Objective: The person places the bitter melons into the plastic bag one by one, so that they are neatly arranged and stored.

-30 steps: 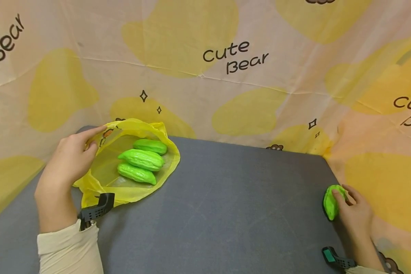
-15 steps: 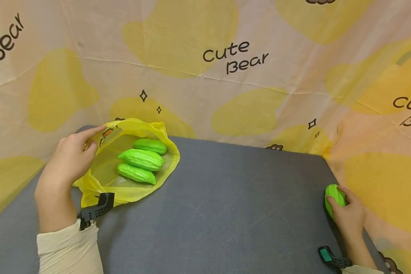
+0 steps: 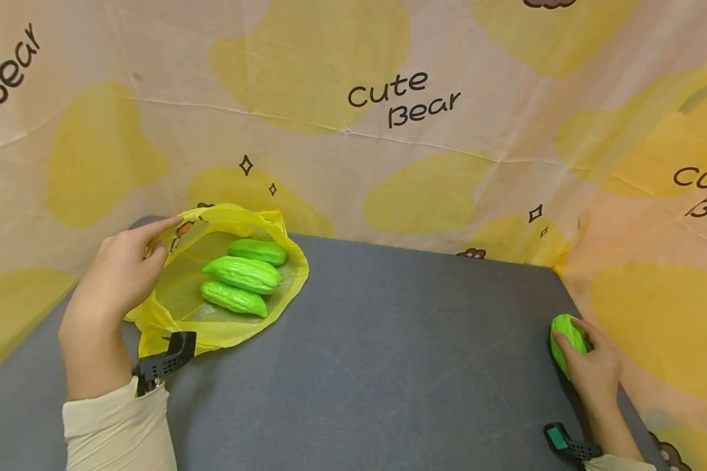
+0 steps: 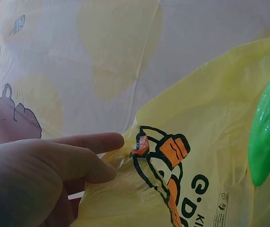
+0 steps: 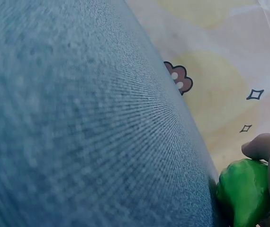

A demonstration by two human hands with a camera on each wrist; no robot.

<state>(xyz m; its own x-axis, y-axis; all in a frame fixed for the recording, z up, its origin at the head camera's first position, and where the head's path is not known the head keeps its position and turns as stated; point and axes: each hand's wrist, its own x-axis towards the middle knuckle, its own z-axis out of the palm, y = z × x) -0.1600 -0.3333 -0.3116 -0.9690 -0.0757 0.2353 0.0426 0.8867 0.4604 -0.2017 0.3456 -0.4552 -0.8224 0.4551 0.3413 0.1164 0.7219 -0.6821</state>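
Note:
At the left of the head view, my left hand (image 3: 118, 271) holds the rim of a yellow plastic bag (image 3: 291, 297), its thumb on the inner side. Its index finger stretches along the edge, and the bag's mouth gapes toward me. Inside lie three bright green, ridged bitter melons (image 3: 243, 273) side by side. My right hand (image 3: 596, 367) grips another bitter melon (image 3: 567, 337) between thumb and fingers by the table's right edge. In the right wrist view that bitter melon (image 5: 244, 191) shows its blunt tip; the palm side is hidden.
A dark grey table (image 3: 400, 347) spans the space between the hands. Pale cloth (image 3: 436, 163) printed with yellow patches and "Cute Bear" lettering hangs along the back and both sides. It comes close to my right hand.
My right hand has moved slightly left with the bitter melon, which has turned a little in the grip. The left hand and the bag have stayed in place.

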